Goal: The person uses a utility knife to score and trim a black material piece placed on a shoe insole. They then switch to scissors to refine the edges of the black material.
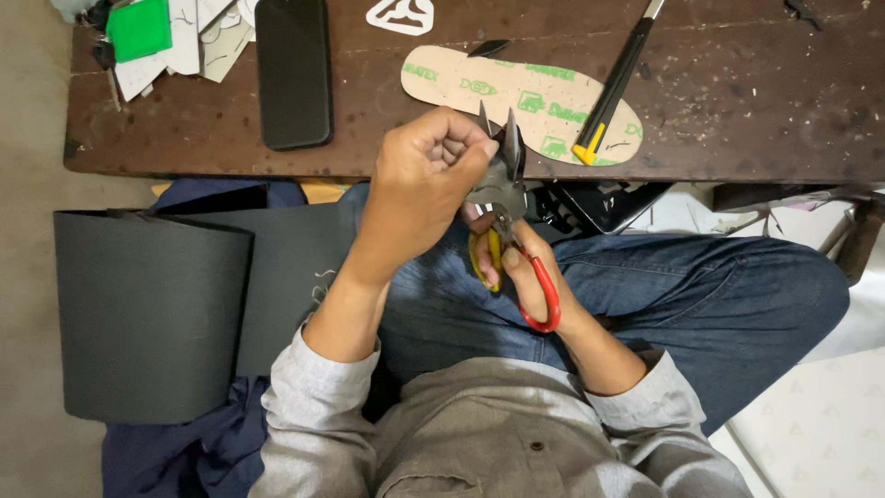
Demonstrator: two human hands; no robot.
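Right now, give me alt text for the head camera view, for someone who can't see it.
Seen from above, a seated person's right hand grips red-and-yellow-handled scissors, blades open and pointing up, while the left hand is closed beside the blades. Ahead, a wooden table holds an insole-shaped template and a utility knife.

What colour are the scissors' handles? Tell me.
One handle of the scissors is red, the other yellow; head view.

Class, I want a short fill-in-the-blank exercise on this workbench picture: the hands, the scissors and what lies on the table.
1. The right hand grips scissors with one yellow handle and one ____ handle.
2. The left hand is closed into a ____ beside the blades.
3. A utility knife lies across the ____-shaped cardboard template.
4. The table is ____ in colour.

Missing words: red; fist; sole; brown
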